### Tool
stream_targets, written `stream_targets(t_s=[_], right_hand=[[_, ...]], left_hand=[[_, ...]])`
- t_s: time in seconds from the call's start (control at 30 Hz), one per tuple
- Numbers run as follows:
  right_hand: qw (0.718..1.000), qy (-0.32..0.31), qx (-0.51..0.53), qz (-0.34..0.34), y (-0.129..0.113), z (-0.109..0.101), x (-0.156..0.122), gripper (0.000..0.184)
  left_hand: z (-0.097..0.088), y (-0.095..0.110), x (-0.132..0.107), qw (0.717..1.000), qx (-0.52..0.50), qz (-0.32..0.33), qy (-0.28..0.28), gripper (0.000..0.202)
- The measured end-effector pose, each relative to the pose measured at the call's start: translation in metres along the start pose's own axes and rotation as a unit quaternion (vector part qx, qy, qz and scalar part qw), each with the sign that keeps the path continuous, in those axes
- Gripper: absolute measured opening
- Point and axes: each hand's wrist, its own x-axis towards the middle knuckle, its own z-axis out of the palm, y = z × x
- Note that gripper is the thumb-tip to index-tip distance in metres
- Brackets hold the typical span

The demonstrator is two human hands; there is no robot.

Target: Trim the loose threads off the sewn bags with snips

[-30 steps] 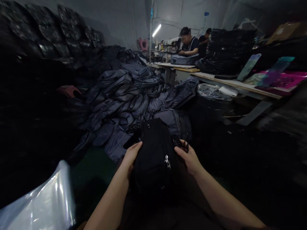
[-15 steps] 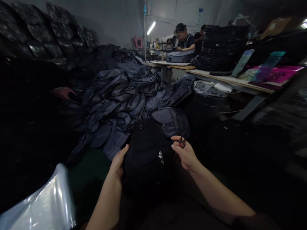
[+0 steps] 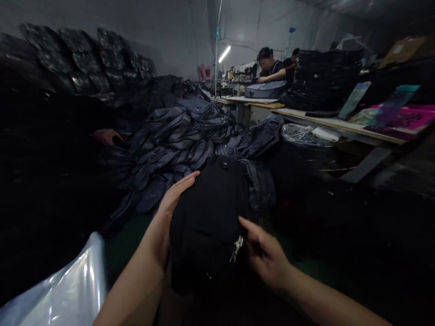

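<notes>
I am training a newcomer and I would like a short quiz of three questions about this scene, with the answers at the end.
1. Which is nearer to the silver zipper pulls: A) the left grip, or B) the right grip?

2. True or false: in the picture, the lit tube lamp is to the left of the co-worker at the grey bag.

3. Fill in: the nearest bag, with the zipper pulls on it, is ____ in colour.

Key: 1. B; 2. true; 3. black.

A black fabric backpack (image 3: pixel 209 208) tilts between the left hand (image 3: pixel 175 194) and right hand (image 3: pixel 268 256), silver zipper pulls (image 3: pixel 237 248) along its right side, small badge (image 3: pixel 224 166) at its far end.
</notes>
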Motion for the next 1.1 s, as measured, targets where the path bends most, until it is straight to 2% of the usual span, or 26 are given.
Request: stream_targets(t_s=[0.07, 0.1, 0.17, 0.23, 0.27, 0.33, 0.37, 0.4, 0.47, 0.53, 0.57, 0.6, 0.67, 0.73, 0.8, 0.87, 0.93, 0.97, 1.03, 1.07, 1.1], right_hand=[[0.996, -0.069, -0.012, -0.055, 0.003, 0.019, -0.007, 0.074], [0.992, -0.099, -0.023, -0.072, 0.007, 0.03, -0.01, 0.077], [0.983, -0.154, -0.06, -0.08, 0.017, 0.052, -0.016, 0.082], [0.967, -0.229, -0.093, -0.062, 0.026, 0.066, -0.022, 0.078], [0.953, -0.282, -0.096, -0.047, 0.029, 0.069, -0.025, 0.07], [0.922, -0.38, -0.074, -0.028, 0.032, 0.067, -0.03, 0.047], [0.915, -0.4, -0.058, -0.025, 0.033, 0.062, -0.032, 0.039], [0.92, -0.388, -0.046, -0.025, 0.035, 0.056, -0.032, 0.035], [0.96, -0.275, -0.058, -0.016, 0.039, 0.041, -0.03, 0.034], [0.983, -0.143, -0.111, 0.008, 0.047, 0.028, -0.021, 0.031], [0.983, -0.106, -0.148, 0.018, 0.051, 0.023, -0.016, 0.031], [0.977, -0.094, -0.188, 0.028, 0.055, 0.019, -0.009, 0.031], [0.953, -0.139, -0.268, 0.04, 0.059, 0.014, 0.005, 0.036], [0.916, -0.218, -0.334, 0.049, 0.059, 0.014, 0.017, 0.036], [0.884, -0.287, -0.366, 0.044, 0.056, 0.016, 0.024, 0.028], [0.866, -0.343, -0.362, 0.02, 0.052, 0.017, 0.027, 0.018], [0.855, -0.394, -0.337, -0.012, 0.049, 0.019, 0.024, 0.013], [0.85, -0.417, -0.322, -0.027, 0.047, 0.02, 0.02, 0.012], [0.839, -0.456, -0.291, -0.054, 0.045, 0.023, 0.012, 0.013], [0.832, -0.473, -0.281, -0.069, 0.044, 0.026, 0.007, 0.013], [0.824, -0.489, -0.274, -0.085, 0.042, 0.03, 0.002, 0.014]], left_hand=[[0.011, 0.03, -0.01, 0.993, 0.015, 0.025, -0.112, 0.049], [0.016, 0.04, -0.016, 0.984, 0.058, 0.043, -0.161, 0.053], [0.019, 0.048, -0.028, 0.944, 0.217, 0.101, -0.226, 0.054], [0.017, 0.038, -0.036, 0.861, 0.406, 0.168, -0.256, 0.049], [0.013, 0.027, -0.039, 0.812, 0.488, 0.195, -0.255, 0.046], [0.0, -0.005, -0.04, 0.722, 0.61, 0.233, -0.23, 0.037], [-0.009, -0.023, -0.039, 0.684, 0.651, 0.241, -0.223, 0.031], [-0.018, -0.042, -0.039, 0.653, 0.679, 0.251, -0.223, 0.026], [-0.036, -0.076, -0.04, 0.612, 0.705, 0.284, -0.218, 0.027], [-0.05, -0.1, -0.044, 0.588, 0.718, 0.325, -0.183, 0.029], [-0.054, -0.108, -0.047, 0.579, 0.72, 0.344, -0.166, 0.029], [-0.057, -0.114, -0.05, 0.571, 0.72, 0.362, -0.157, 0.029], [-0.058, -0.122, -0.058, 0.558, 0.712, 0.394, -0.162, 0.028], [-0.055, -0.127, -0.067, 0.561, 0.697, 0.407, -0.185, 0.028], [-0.05, -0.133, -0.076, 0.585, 0.68, 0.393, -0.204, 0.028], [-0.047, -0.139, -0.088, 0.607, 0.666, 0.375, -0.218, 0.03], [-0.046, -0.142, -0.1, 0.656, 0.636, 0.334, -0.23, 0.026], [-0.047, -0.142, -0.105, 0.694, 0.612, 0.29, -0.243, 0.022], [-0.05, -0.135, -0.111, 0.775, 0.547, 0.149, -0.28, 0.015], [-0.054, -0.129, -0.109, 0.802, 0.511, 0.063, -0.303, 0.015], [-0.058, -0.123, -0.103, 0.815, 0.483, -0.009, -0.32, 0.017]])
